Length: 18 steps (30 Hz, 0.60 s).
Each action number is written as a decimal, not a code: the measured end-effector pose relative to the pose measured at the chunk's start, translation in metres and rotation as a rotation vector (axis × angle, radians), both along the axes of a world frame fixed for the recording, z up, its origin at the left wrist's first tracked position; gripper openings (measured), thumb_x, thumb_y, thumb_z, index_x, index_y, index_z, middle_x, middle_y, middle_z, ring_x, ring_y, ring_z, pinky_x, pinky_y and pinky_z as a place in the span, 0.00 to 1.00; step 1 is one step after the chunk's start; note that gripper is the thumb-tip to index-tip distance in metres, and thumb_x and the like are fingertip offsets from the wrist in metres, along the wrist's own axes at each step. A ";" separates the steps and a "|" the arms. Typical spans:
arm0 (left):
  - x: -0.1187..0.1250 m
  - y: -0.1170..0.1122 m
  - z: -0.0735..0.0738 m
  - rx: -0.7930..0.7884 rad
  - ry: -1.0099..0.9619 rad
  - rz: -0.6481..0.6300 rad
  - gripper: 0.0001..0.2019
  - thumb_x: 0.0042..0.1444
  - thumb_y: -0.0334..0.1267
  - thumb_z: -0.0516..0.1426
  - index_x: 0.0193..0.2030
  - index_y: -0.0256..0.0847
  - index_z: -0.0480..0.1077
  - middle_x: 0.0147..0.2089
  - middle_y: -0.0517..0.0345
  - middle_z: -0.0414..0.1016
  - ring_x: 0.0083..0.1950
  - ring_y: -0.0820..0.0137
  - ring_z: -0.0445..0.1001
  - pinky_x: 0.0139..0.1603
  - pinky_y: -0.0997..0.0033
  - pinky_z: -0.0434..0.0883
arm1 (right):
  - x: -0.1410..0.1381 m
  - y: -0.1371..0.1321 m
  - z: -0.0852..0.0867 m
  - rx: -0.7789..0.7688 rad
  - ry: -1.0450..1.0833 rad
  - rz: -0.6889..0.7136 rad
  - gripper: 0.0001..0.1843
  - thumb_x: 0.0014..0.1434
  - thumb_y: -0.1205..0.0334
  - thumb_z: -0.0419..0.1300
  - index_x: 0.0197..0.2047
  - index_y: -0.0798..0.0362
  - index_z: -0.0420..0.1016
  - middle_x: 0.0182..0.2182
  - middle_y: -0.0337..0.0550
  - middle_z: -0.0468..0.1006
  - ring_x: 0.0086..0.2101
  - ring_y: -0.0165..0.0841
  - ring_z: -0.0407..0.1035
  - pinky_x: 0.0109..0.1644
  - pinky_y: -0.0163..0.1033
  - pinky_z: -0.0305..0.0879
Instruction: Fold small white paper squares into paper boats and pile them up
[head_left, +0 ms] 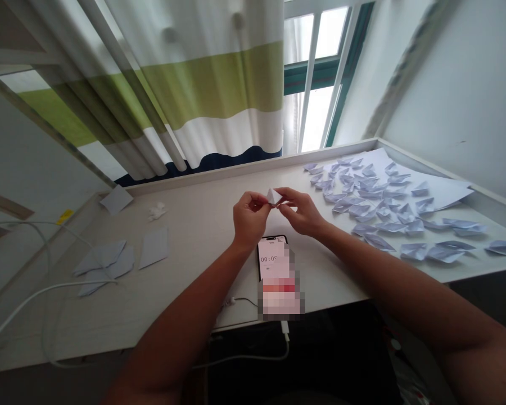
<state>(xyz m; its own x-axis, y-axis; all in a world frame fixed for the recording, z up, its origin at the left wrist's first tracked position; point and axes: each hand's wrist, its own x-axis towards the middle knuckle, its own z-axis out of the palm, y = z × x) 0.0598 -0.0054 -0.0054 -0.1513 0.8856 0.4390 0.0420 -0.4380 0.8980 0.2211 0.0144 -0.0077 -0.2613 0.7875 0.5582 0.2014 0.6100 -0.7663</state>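
The left hand (249, 219) and right hand (299, 211) pinch a small folded paper piece (273, 196) between their fingertips, held above the desk (194, 225). A phone (272, 256) lies just below the hands; right of the right hand, folded paper boats (362, 197) crowd over a white sheet (438, 188) toward the desk's far corner. Left of the left hand, open desk runs to loose folded sheets (105, 261) and a white cable (46, 287).

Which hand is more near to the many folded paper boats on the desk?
The right hand, just beside the paper boats; the left hand is farther, beyond the held paper.
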 end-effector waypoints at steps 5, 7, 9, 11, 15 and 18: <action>-0.009 0.008 -0.004 0.146 0.080 -0.018 0.07 0.55 0.31 0.68 0.30 0.41 0.75 0.39 0.57 0.79 0.41 0.70 0.79 0.44 0.69 0.80 | -0.002 0.005 0.000 -0.179 0.240 0.064 0.16 0.63 0.45 0.71 0.40 0.51 0.86 0.38 0.45 0.87 0.39 0.38 0.79 0.41 0.43 0.79; -0.010 0.009 -0.004 0.135 0.103 -0.051 0.06 0.55 0.32 0.68 0.31 0.41 0.75 0.40 0.56 0.79 0.42 0.69 0.80 0.44 0.68 0.81 | -0.003 0.008 -0.003 -0.204 0.287 0.040 0.18 0.59 0.43 0.75 0.38 0.51 0.86 0.35 0.44 0.86 0.37 0.37 0.79 0.41 0.42 0.79; -0.011 0.009 -0.004 0.084 0.089 -0.105 0.05 0.55 0.32 0.68 0.35 0.41 0.76 0.39 0.57 0.80 0.42 0.68 0.81 0.45 0.66 0.81 | -0.003 0.010 -0.005 -0.234 0.331 0.036 0.21 0.57 0.41 0.77 0.37 0.51 0.86 0.33 0.43 0.86 0.35 0.36 0.79 0.41 0.43 0.80; -0.012 0.010 -0.003 0.011 0.041 -0.174 0.08 0.55 0.33 0.69 0.40 0.41 0.76 0.40 0.56 0.82 0.42 0.67 0.83 0.44 0.66 0.80 | -0.004 0.011 -0.006 -0.256 0.354 0.043 0.22 0.55 0.40 0.78 0.37 0.51 0.86 0.33 0.43 0.86 0.34 0.36 0.79 0.42 0.44 0.80; -0.014 0.011 -0.004 -0.110 0.004 -0.292 0.14 0.56 0.44 0.72 0.43 0.40 0.77 0.41 0.54 0.84 0.41 0.66 0.84 0.45 0.65 0.80 | -0.005 0.010 -0.004 -0.277 0.376 0.075 0.22 0.54 0.41 0.79 0.35 0.51 0.85 0.30 0.42 0.85 0.32 0.35 0.79 0.41 0.45 0.80; -0.015 0.013 -0.007 -0.132 0.009 -0.330 0.20 0.54 0.52 0.75 0.41 0.40 0.79 0.36 0.54 0.85 0.39 0.66 0.84 0.46 0.63 0.80 | -0.004 0.009 -0.001 -0.289 0.384 0.094 0.22 0.54 0.41 0.79 0.34 0.51 0.85 0.28 0.41 0.85 0.30 0.35 0.79 0.40 0.45 0.81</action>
<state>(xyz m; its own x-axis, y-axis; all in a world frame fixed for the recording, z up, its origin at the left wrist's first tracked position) 0.0452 0.0074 -0.0124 0.1558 0.9354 0.3175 -0.0738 -0.3095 0.9480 0.2173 0.0234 -0.0089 -0.1567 0.9071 0.3906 -0.1746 0.3638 -0.9150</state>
